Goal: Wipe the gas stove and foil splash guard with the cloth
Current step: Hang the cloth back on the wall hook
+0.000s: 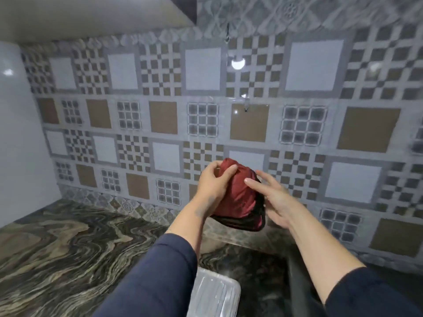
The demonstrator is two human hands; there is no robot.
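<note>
Tiled wall (206, 110) – left hand (211, 184) grips cloth (240, 197) (red).

Lower right of cloth (240, 197) hidden behind right hand (272, 197); clear tray (215, 294) cut by bottom edge and left sleeve (158, 275); right tiles (389, 88) motion-blurred; dark recess (304, 282) unidentifiable
</note>
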